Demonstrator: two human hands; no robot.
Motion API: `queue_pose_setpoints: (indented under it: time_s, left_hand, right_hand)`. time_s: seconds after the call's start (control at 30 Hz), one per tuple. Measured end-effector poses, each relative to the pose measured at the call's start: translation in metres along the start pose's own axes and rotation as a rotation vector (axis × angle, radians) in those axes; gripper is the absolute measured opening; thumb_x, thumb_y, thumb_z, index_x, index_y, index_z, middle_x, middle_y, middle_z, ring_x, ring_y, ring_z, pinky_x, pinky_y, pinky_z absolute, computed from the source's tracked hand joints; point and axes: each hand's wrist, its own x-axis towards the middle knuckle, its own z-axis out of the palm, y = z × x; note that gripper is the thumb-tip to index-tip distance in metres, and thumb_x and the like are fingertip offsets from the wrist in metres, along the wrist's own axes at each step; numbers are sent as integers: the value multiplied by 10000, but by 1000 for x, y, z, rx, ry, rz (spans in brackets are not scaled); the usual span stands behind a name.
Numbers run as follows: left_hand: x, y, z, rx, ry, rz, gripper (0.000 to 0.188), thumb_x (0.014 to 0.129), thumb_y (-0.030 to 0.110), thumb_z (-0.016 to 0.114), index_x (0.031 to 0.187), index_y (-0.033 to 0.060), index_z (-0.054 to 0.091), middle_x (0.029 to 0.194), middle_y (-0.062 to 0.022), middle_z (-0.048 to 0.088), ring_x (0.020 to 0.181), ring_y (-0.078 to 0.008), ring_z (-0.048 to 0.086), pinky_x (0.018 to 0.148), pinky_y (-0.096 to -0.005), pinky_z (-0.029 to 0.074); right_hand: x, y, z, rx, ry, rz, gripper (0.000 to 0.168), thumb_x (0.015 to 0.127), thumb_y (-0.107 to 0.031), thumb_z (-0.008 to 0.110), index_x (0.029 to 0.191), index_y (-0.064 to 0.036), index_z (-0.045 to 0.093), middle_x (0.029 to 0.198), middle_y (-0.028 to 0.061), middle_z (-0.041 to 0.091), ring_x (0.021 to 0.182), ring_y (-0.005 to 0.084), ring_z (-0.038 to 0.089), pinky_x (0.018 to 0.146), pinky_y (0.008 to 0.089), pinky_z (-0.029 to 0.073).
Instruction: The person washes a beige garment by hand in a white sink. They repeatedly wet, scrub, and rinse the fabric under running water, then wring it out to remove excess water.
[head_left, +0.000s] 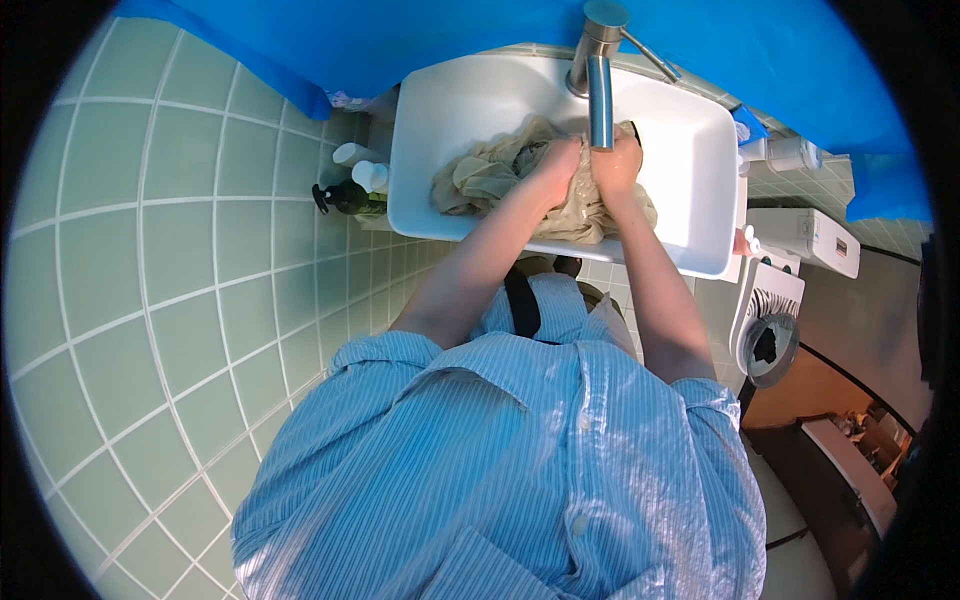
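Note:
A wet, bunched beige cloth (480, 180) lies in the white washbasin (675, 259). My left hand (561, 166) is closed on a fold of it near the middle of the basin. Close beside it, my right hand (618, 166) grips the same cloth just under the spout of the metal faucet (601, 105). The spout partly covers my right hand, and the fingertips of both hands are hidden in the folds. A dark edge shows beyond my right hand.
Left of the basin stand a dark pump bottle (346, 196) and white containers (369, 175). The faucet lever (651, 54) points right. Green wall tiles (176, 232) rise at the left. A washing machine (772, 296) with its round door open stands at the right.

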Motion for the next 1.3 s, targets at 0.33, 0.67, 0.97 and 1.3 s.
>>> queue_pose_setpoints:
  time_s: [0.33, 0.67, 0.97, 1.3]
  left_hand:
    - [23, -3, -17, -186, 6, -65, 408, 983, 328, 367, 1220, 31, 517, 1179, -116, 587, 1045, -230, 585, 883, -380, 474]
    - [-1, 7, -27, -377, -83, -104, 356, 970, 316, 410, 1195, 76, 545, 1178, -85, 595, 1083, -205, 560, 901, -343, 453]
    - [-11, 5, -6, 24, -21, -62, 338, 952, 273, 427, 1157, 35, 553, 1143, -88, 609, 1028, -178, 578, 881, -333, 463]
    - [3, 17, -31, -225, -210, -54, 390, 979, 397, 461, 1097, 34, 542, 999, -95, 634, 878, -203, 646, 733, -352, 550]
  right_hand:
    - [4, -13, 3, -79, -28, -98, 302, 778, -317, 633, 844, -23, 649, 715, 228, 620, 681, 415, 607, 614, 419, 480]
    - [-31, -41, 20, 140, -54, -480, 199, 787, -255, 650, 860, -71, 631, 710, 146, 600, 731, 338, 615, 664, 372, 480]
    - [12, -5, 23, -205, -123, -84, 373, 820, -400, 608, 782, -37, 683, 690, 222, 625, 662, 419, 612, 583, 426, 491]
    - [28, 20, -21, 492, -525, 730, 739, 823, -682, 450, 1109, -35, 663, 1103, 171, 649, 1127, 259, 561, 975, 373, 389]
